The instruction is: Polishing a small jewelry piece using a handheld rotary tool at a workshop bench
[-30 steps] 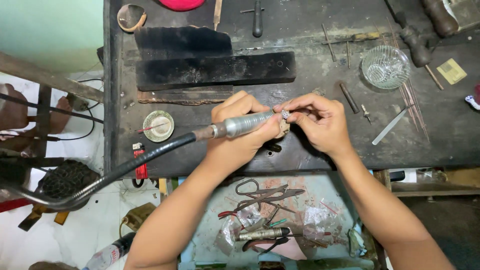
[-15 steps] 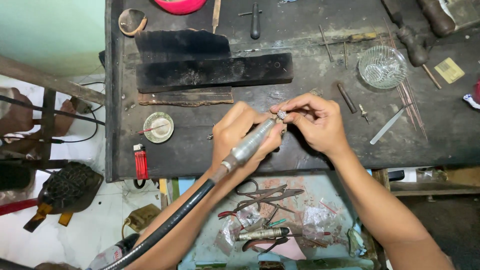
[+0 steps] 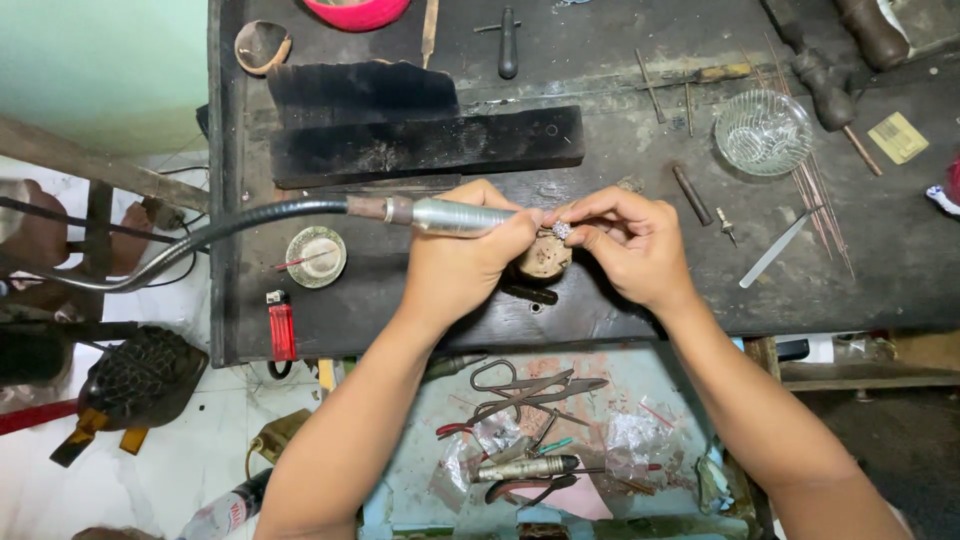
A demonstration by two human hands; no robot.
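Ring (image 3: 561, 230), one, sits pinched in the right hand's (image 3: 640, 250) fingertips. One handpiece (image 3: 460, 216), gripped by the left hand (image 3: 465, 265), meets it.

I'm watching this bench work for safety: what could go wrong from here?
1. The rotary handpiece in the left hand works on a small sparkling piece pinched in the right hand; a slip could nick the fingertips.
2. The piece might fly out and get lost among clutter.
3. The flexible shaft hangs off the bench edge and might snag.
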